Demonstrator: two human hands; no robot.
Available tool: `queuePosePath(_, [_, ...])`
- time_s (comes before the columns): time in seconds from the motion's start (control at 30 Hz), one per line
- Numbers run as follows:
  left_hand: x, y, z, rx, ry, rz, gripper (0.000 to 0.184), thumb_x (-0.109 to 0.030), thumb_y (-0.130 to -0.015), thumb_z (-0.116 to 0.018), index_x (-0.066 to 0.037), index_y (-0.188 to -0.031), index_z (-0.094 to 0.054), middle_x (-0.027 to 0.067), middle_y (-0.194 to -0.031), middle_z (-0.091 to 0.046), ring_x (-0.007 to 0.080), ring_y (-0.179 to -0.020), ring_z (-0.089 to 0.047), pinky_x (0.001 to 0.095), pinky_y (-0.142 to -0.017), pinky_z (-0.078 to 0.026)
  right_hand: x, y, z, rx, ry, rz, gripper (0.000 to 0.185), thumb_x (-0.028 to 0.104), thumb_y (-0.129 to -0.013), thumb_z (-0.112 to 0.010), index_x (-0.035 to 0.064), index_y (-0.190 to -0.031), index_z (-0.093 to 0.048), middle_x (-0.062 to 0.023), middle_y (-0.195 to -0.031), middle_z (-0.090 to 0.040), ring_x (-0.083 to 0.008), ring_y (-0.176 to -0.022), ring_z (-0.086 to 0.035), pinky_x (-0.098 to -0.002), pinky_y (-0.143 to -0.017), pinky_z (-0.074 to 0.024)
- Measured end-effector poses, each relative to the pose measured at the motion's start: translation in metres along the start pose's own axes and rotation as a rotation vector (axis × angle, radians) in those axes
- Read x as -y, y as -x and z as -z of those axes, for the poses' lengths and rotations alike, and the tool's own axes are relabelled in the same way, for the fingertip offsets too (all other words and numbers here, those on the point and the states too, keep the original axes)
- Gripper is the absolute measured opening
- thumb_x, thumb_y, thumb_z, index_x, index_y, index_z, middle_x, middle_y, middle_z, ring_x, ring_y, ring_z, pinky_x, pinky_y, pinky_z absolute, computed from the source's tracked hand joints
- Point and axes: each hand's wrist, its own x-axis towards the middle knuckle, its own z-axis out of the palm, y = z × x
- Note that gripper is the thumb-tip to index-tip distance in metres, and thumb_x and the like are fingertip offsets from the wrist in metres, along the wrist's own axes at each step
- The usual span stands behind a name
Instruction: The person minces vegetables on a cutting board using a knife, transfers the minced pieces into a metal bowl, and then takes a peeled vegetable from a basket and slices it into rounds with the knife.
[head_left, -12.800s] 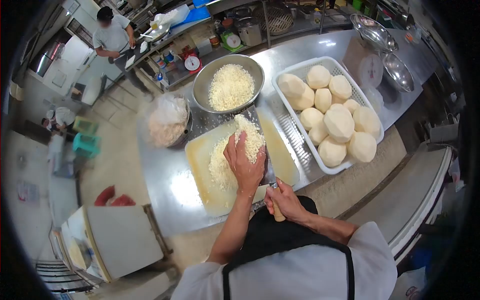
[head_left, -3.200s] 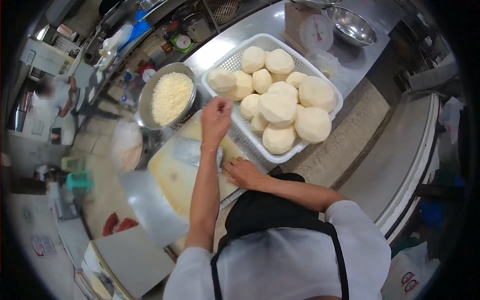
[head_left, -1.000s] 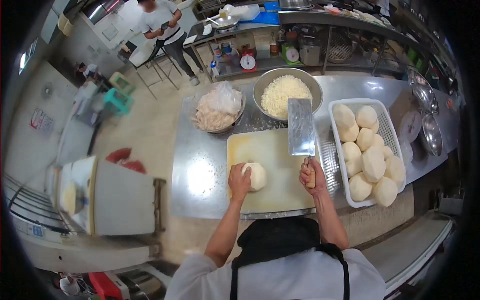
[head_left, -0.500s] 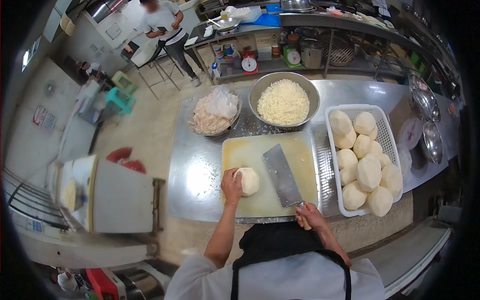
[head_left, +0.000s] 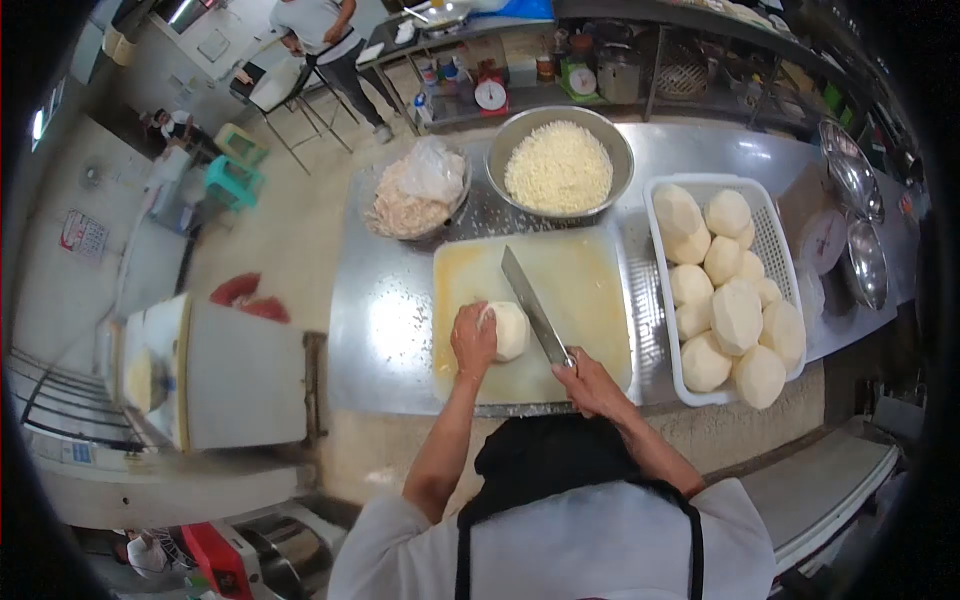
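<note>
On the yellowed cutting board [head_left: 596, 275], my left hand [head_left: 473, 338] grips a pale, round peeled jicama [head_left: 512, 332] from its left side. My right hand [head_left: 588, 381] is closed round the handle of a broad cleaver [head_left: 533, 304]. The cleaver's blade stands nearly edge-on just right of the jicama, tip pointing away from me, and a small gap seems to lie between them. Most of the handle is hidden in my fingers. Beyond the board, a steel bowl [head_left: 625, 178] holds a heap of finely chopped white pieces [head_left: 558, 168].
At the right, a white perforated basket [head_left: 784, 250] holds several peeled jicamas [head_left: 737, 316]. A bowl with pale shreds [head_left: 400, 205] and a plastic bag [head_left: 433, 172] stands back left. Metal bowls [head_left: 866, 265] lie far right. A person [head_left: 325, 35] stands across the room.
The cleaver has swung left toward the jicama and turned from flat to nearly edge-on. My right hand moved left and forward with it. My left hand still holds the jicama.
</note>
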Motion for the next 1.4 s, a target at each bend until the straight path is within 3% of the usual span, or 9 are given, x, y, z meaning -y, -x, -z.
queuePosePath(0.27, [0.012, -0.019, 0.03, 0.097, 0.297, 0.218, 0.021, -0.016, -0.102, -0.063, -0.001, -0.116, -0.069, 0.0127, -0.102, -0.068, 0.0198, -0.093, -0.064, 0.0318, -0.085, -0.052, -0.011, -0.006, -0.002, 0.078, -0.072, -0.005, 0.042, 0.04, -0.104, -0.058, -0.0001, -0.114, -0.056, -0.0056, -0.061, -0.054, -0.0147, -0.046, -0.054, -0.0302, -0.039, -0.0409])
queuePosePath(0.37, [-0.005, -0.009, 0.016, 0.126, 0.251, 0.056, 0.021, -0.015, -0.101, -0.063, 0.001, -0.114, -0.067, 0.0142, -0.098, -0.066, 0.0234, -0.089, -0.064, 0.0347, -0.082, -0.052, -0.014, -0.011, 0.001, 0.088, -0.145, -0.088, 0.042, 0.043, -0.104, -0.058, 0.0018, -0.112, -0.057, -0.0037, -0.059, -0.052, -0.0124, -0.045, -0.051, -0.0293, -0.038, -0.0385])
queuePosePath(0.57, [-0.032, 0.015, 0.019, 0.114, 0.084, 0.322, 0.012, -0.009, -0.098, -0.061, 0.0, -0.105, -0.061, 0.0156, -0.099, -0.061, 0.0295, -0.09, -0.06, 0.042, -0.082, -0.048, -0.021, -0.004, -0.005, 0.06, -0.114, -0.14, 0.043, 0.045, -0.105, -0.057, 0.0029, -0.111, -0.057, -0.0032, -0.058, -0.051, -0.0118, -0.043, -0.048, -0.0297, -0.036, -0.0358])
queuePosePath(0.6, [-0.036, 0.012, 0.021, 0.077, 0.026, 0.184, 0.011, -0.007, -0.096, -0.06, 0.0, -0.104, -0.061, 0.0154, -0.099, -0.061, 0.0306, -0.092, -0.059, 0.0429, -0.083, -0.047, -0.023, -0.005, -0.004, 0.055, -0.127, -0.144, 0.043, 0.045, -0.105, -0.057, 0.0031, -0.11, -0.058, -0.0033, -0.057, -0.052, -0.0118, -0.042, -0.047, -0.0296, -0.036, -0.0355])
queuePosePath(0.77, [-0.064, -0.012, 0.029, 0.11, 0.004, -0.29, 0.017, 0.001, -0.088, -0.059, -0.004, -0.104, -0.062, 0.0152, -0.099, -0.058, 0.0359, -0.097, -0.054, 0.0469, -0.087, -0.044, 0.012, 0.024, 0.003, -0.029, 0.073, -0.06, 0.043, 0.041, -0.104, -0.059, -0.002, -0.103, -0.061, -0.0145, -0.067, -0.059, -0.0238, -0.058, -0.058, -0.0387, -0.056, -0.0469])
queuePosePath(0.9, [-0.057, -0.007, 0.014, 0.265, -0.064, -0.188, 0.02, -0.002, -0.084, -0.063, -0.006, -0.103, -0.065, 0.0129, -0.104, -0.055, 0.0348, -0.102, -0.052, 0.0485, -0.085, -0.043, 0.024, 0.035, 0.0, -0.066, 0.073, 0.004, 0.042, 0.036, -0.103, -0.06, -0.0057, -0.101, -0.062, -0.0212, -0.078, -0.063, -0.0303, -0.074, -0.06, -0.0434, -0.074, -0.048])
queuePosePath(1.2, [-0.051, -0.009, 0.014, 0.329, -0.085, -0.183, 0.028, -0.003, -0.082, -0.062, -0.009, -0.108, -0.067, 0.0134, -0.105, -0.054, 0.0343, -0.104, -0.052, 0.0486, -0.086, -0.042, 0.038, 0.022, 0.005, -0.023, 0.123, -0.038, 0.044, 0.038, -0.102, -0.059, -0.0061, -0.107, -0.064, -0.025, -0.08, -0.064, -0.0346, -0.075, -0.064, -0.0447, -0.075, -0.0499])
queuePosePath(1.3, [-0.053, -0.009, 0.014, 0.319, -0.065, -0.17, 0.029, -0.004, -0.081, -0.062, -0.008, -0.109, -0.067, 0.0133, -0.105, -0.054, 0.0344, -0.103, -0.052, 0.0485, -0.086, -0.042, -0.017, -0.043, -0.024, -0.203, 0.214, 0.339, 0.038, 0.036, -0.107, -0.054, 0.0001, -0.095, -0.058, -0.0061, -0.06, -0.056, -0.0142, -0.048, -0.053, -0.0321, -0.048, -0.045])
queuePosePath(1.4, [-0.056, -0.011, 0.015, 0.28, -0.045, -0.207, 0.021, -0.002, -0.087, -0.057, -0.005, -0.106, -0.066, 0.0155, -0.103, -0.055, 0.0362, -0.098, -0.053, 0.0481, -0.085, -0.043, 0.05, -0.016, -0.003, 0.009, 0.15, -0.05, 0.047, 0.038, -0.102, -0.055, -0.0083, -0.105, -0.063, -0.0301, -0.084, -0.066, -0.0454, -0.083, -0.067, -0.0479, -0.078, -0.0511])
